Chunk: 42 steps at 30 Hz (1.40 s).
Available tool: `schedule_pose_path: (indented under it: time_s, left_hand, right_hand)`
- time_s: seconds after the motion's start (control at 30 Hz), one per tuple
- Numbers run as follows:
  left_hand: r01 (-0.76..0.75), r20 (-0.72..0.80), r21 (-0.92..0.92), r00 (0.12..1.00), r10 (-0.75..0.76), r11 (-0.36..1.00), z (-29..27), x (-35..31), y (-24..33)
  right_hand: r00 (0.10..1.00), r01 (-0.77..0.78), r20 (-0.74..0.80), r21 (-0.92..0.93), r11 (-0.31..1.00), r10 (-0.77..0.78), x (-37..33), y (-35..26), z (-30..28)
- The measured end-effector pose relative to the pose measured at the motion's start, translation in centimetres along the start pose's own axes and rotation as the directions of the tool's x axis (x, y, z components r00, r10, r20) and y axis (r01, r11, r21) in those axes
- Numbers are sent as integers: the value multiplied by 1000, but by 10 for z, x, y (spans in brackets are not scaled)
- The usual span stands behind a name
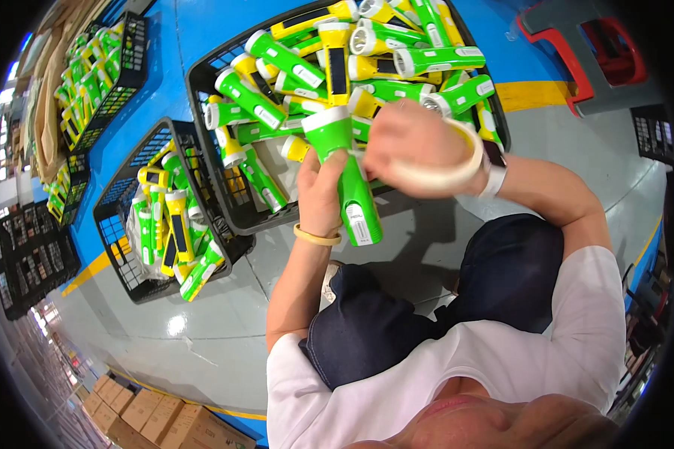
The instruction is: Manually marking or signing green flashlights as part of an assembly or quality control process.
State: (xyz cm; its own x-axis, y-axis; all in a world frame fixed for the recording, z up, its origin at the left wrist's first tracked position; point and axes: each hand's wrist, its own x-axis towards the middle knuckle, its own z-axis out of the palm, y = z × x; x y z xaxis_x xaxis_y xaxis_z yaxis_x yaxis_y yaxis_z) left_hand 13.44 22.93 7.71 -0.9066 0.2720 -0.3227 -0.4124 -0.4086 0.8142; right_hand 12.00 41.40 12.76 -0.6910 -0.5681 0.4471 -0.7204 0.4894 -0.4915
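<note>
Gripping a green flashlight at the centre of the frame, the left hand wraps its body, thumb laid across the front. The white head tips toward the top, while the tail slants down toward the person's dark trousers. Just right of it, the right hand is curled and blurred; from where I stand I can't tell whether it holds anything. A pale ring circles that hand near the wrist. Across the upper middle, a large black crate brims with green and yellow flashlights; a smaller crate at left carries more. Cardboard boxes sit lower left.
</note>
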Motion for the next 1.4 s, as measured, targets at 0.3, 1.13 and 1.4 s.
schedule_pose_path:
  time_s: [0.3,1.13,1.4]
  left_hand:
    - [-58,-589,515,701,402,855,-205,-24,92]
    - [21,79,-149,997,-9,989,11,-12,-13]
    - [-122,166,-282,971,173,952,23,-18,-13]
  right_hand:
    - [954,-214,140,-300,930,265,-33,114,-42]
    - [702,-669,515,715,205,492,5,7,-19]
    - [686,-709,527,639,298,502,-3,-4,-6]
